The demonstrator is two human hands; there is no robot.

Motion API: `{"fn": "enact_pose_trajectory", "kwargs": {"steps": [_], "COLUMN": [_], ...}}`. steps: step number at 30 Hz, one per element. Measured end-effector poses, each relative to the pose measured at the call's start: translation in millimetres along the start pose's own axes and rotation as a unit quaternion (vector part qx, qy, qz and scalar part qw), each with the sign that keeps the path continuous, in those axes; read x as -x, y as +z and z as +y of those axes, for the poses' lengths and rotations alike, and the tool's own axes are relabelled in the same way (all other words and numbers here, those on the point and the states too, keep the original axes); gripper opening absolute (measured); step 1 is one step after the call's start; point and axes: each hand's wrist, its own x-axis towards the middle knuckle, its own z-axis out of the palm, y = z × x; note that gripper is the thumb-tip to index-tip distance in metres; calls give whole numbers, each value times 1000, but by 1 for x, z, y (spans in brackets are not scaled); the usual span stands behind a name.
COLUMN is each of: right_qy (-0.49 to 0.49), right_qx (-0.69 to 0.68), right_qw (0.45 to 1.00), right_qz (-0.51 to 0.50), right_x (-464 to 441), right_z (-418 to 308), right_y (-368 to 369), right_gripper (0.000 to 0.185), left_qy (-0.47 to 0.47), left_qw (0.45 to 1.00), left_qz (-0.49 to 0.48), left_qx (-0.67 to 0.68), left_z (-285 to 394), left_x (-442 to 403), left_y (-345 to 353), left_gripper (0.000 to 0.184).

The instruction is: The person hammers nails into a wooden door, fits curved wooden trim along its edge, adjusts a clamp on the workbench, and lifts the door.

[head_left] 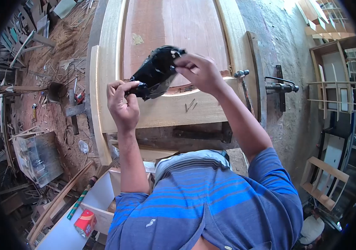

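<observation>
Blue striped shirt (228, 206) nearest. Left hand (123, 102): fingers pinched on lower left end of black plastic bag (149, 74). Right hand (203, 74): fingertips at bag's upper right edge, blurred; cannot tell whether gripping. Bag raised over wooden frame (157, 114). Few nails (191, 105) loose on frame, below bag. Hammer (241, 73) beside right forearm. Metal clamp (281, 88) farther right. Wood scraps on floor (71, 46), left.

I see a black bag (150, 71), a pinkish-brown panel (178, 29), a pale yellow frame (157, 113) and a grey-blue shirt (165, 208) striped bright blue.
</observation>
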Motion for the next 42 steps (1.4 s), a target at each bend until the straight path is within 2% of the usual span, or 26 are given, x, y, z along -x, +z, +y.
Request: {"fn": "enact_pose_trajectory", "kwargs": {"steps": [2,4,5,6,8,11,14,17,23,26,27,30,33,37,40,42], "right_qy": [123,101,112,202,223,209,272,285,201,179,169,109,118,102,135,122], "right_qx": [0,174,210,267,371,429,403,392,422,420,434,419,342,269,148,76], "right_qw": [992,977,968,937,898,878,868,864,870,874,867,876,906,941,978,990], "right_qz": [-26,-74,-79,-101,-78,-42,-104,-135,-157,-168,-176,-212,-222,-180,-55,13], "right_x": [31,52,65,66,60,45,26,21,23,26,26,26,23,28,40,45], "right_z": [2,38,63,65,64,62,66,71,104,103,98,102,105,108,92,69], "right_y": [-14,-18,-11,-3,15,45,44,43,47,40,42,30,13,1,-4,-1], "right_gripper": [17,16,22,30,44,61,63,56,32,29,20,17,16,19,21,18], "left_qy": [-27,-29,-30,-42,-68,-50,-29,-32,-37,-56,-57,-62,-55,-38,-27,-23], "left_qw": [999,997,995,994,990,990,991,993,995,995,996,996,996,997,997,997], "left_qz": [16,45,65,80,106,113,101,87,77,68,66,61,58,58,62,60], "left_qx": [-29,-62,-71,-68,-66,-72,-80,-71,-55,-35,-32,-33,-35,-35,-34,-32], "left_z": [-2,-20,-24,-26,-29,-30,-23,-15,-9,-13,-14,-14,-14,-12,-14,-12], "left_x": [2,9,11,10,12,9,7,12,22,26,27,28,28,26,26,26], "left_y": [2,5,4,3,2,3,1,1,4,5,5,7,7,7,7,4], "left_gripper": [40,39,37,37,36,36,37,36,34,32,32,32,32,32,33,33]}}
